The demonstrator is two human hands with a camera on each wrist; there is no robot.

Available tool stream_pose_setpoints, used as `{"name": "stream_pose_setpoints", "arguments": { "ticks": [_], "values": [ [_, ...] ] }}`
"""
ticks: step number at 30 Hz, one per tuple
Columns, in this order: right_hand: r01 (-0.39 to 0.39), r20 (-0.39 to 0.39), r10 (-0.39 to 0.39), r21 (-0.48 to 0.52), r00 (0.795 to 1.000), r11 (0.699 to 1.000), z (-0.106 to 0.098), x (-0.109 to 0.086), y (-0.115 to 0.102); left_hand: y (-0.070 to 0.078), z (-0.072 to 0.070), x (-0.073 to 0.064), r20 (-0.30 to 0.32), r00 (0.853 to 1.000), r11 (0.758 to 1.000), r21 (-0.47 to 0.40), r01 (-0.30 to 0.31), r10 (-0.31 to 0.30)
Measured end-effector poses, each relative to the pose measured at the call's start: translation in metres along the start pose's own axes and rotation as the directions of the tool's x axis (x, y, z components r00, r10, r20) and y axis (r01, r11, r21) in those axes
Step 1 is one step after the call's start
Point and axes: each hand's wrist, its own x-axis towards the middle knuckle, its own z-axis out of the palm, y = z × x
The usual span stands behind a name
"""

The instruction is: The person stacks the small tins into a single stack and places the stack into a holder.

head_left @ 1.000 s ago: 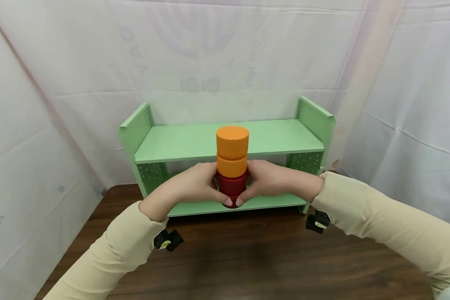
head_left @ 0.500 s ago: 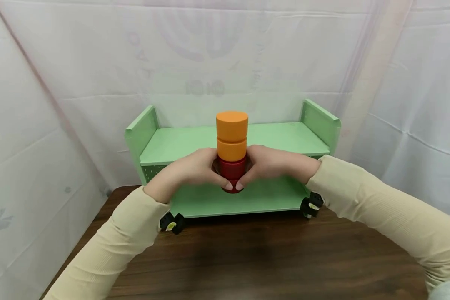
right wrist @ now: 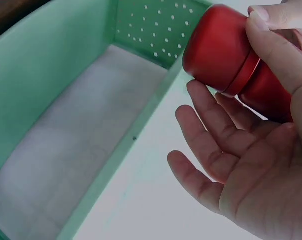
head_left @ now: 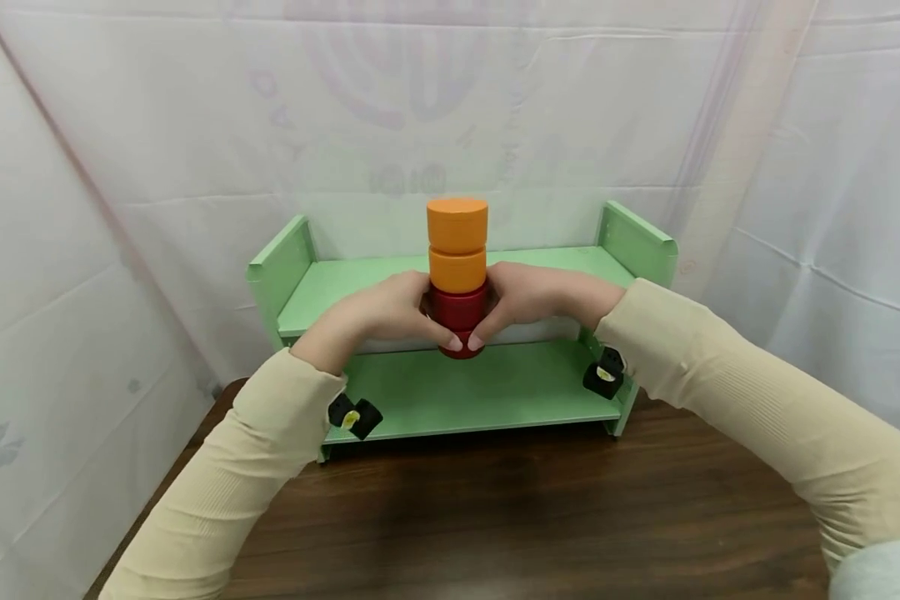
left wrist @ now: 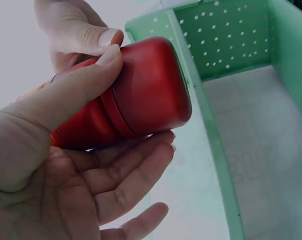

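Note:
An upright stack of round, smooth, cup-like pieces is held between both hands, with orange pieces (head_left: 457, 229) on top and red pieces (head_left: 460, 308) below. My left hand (head_left: 390, 312) grips the red part from the left. From the right, my right hand (head_left: 536, 296) grips the same part. Both thumbs meet at the front near the bottom of the stack. In the left wrist view the lowest red piece (left wrist: 153, 90) shows a rounded base, with fingers beneath it. The stack overlaps the upper board of the green shelf (head_left: 375, 271) in the head view.
The two-tier green shelf has raised side panels (head_left: 637, 242) and a lower board (head_left: 487, 396). It stands on a dark wooden table (head_left: 487, 517). White curtains (head_left: 195, 108) hang behind and at both sides.
Both hands have raised the stack, from in front of the lower tier to the height of the upper board in the head view. The grip looks the same.

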Motion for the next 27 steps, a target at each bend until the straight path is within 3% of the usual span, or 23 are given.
{"name": "stream_pose_setpoints", "arguments": {
  "ticks": [9,20,27],
  "values": [
    [0.009,-0.006,-0.008,0.058,1.0,0.998,-0.009,0.011,0.003,-0.002,-0.013,0.014,0.034,0.999,1.0,-0.007,0.015,-0.015],
    [-0.007,-0.008,0.008,0.07,1.0,0.998,-0.005,0.027,0.011,-0.014,-0.017,0.02,0.043,0.995,0.996,0.016,0.093,-0.094],
    [-0.002,-0.024,0.004,0.078,1.0,0.997,-0.003,0.031,0.013,-0.02,-0.019,0.022,0.051,0.996,0.997,-0.023,0.076,-0.075]
  ]
}}
